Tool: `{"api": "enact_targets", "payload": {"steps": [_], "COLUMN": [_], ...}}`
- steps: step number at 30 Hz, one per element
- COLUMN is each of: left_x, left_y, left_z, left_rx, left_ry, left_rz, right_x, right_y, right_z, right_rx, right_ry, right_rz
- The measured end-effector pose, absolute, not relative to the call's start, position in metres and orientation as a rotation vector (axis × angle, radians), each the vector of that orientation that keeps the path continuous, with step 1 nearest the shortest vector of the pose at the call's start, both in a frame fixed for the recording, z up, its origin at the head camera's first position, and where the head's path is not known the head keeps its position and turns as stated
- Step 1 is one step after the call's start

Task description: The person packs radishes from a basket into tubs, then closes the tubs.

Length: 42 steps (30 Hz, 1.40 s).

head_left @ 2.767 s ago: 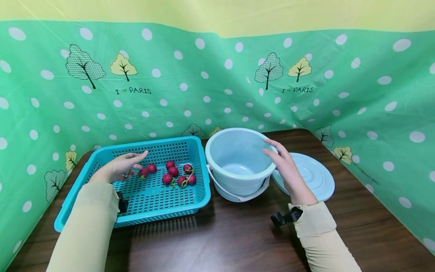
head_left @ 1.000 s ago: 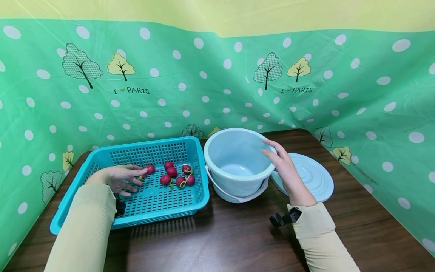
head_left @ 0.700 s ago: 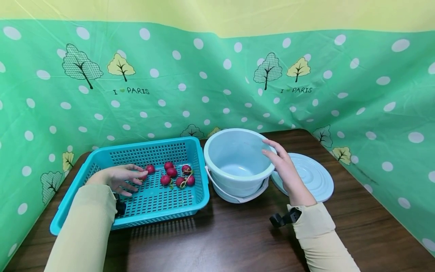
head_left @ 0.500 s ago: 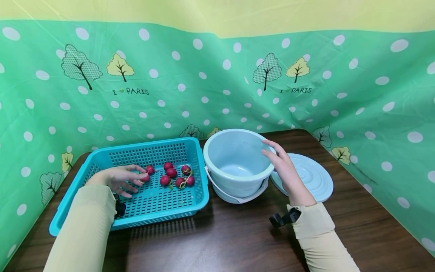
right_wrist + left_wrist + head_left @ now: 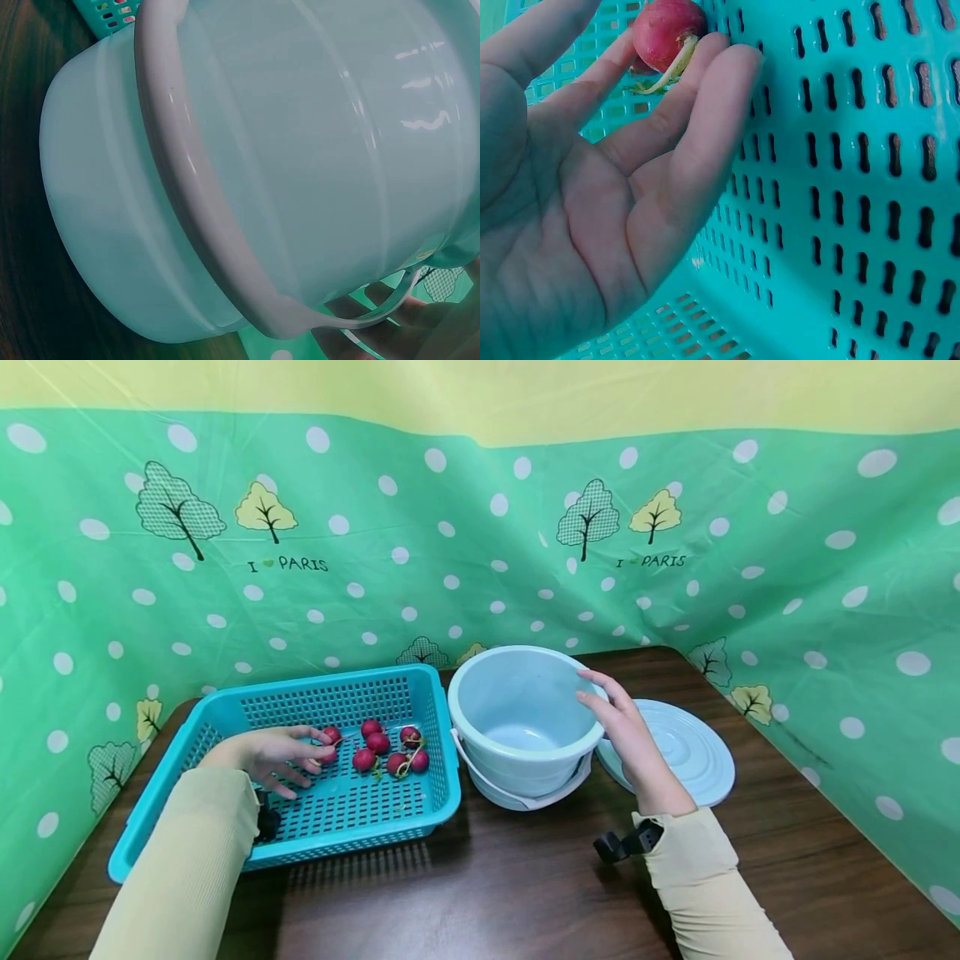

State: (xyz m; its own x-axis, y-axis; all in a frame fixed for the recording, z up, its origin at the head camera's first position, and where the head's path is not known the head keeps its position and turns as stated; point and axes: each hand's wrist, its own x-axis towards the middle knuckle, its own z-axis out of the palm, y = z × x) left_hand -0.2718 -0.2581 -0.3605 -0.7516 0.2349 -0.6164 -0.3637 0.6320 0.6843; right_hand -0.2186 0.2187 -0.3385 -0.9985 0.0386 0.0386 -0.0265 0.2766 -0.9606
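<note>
My left hand (image 5: 273, 756) is inside the turquoise plastic basket (image 5: 442, 760), its fingers loosely spread. Its fingertips touch one red radish (image 5: 327, 758), partly hidden by them in the head view. In the left wrist view that radish (image 5: 667, 34) has a pale root and sits at the ends of the fingers, with the thumb off it. Several more radishes (image 5: 378, 743) lie in the basket's right half. My right hand (image 5: 630, 735) grips the right rim of a pale blue bucket (image 5: 525, 768), fingertips over the edge. In the right wrist view the bucket's side hides much of that hand.
The bucket's white handle (image 5: 195, 202) hangs down against its front. Behind the right arm a round pale blue lid (image 5: 690, 752) lies on the dark wooden table (image 5: 487, 893). A green dotted curtain (image 5: 480, 543) hangs at the back and sides.
My left hand has lowered toward the radishes, and its fingers now touch one. That radish has shifted slightly right and toward me. The right hand stays at the bucket's rim.
</note>
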Motion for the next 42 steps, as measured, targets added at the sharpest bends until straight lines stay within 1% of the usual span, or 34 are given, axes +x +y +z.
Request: {"api": "enact_targets", "payload": {"steps": [42], "left_x": [-0.2699], "left_y": [-0.2542], "left_z": [-0.3639], "left_rx": [-0.106], "left_ry": [2.135], "left_rz": [1.023], "right_x": [-0.2181], "right_y": [0.2189], "right_z": [-0.3395], "right_rx": [0.011], "right_ry": [-2.457], "right_rz": [1.862]}}
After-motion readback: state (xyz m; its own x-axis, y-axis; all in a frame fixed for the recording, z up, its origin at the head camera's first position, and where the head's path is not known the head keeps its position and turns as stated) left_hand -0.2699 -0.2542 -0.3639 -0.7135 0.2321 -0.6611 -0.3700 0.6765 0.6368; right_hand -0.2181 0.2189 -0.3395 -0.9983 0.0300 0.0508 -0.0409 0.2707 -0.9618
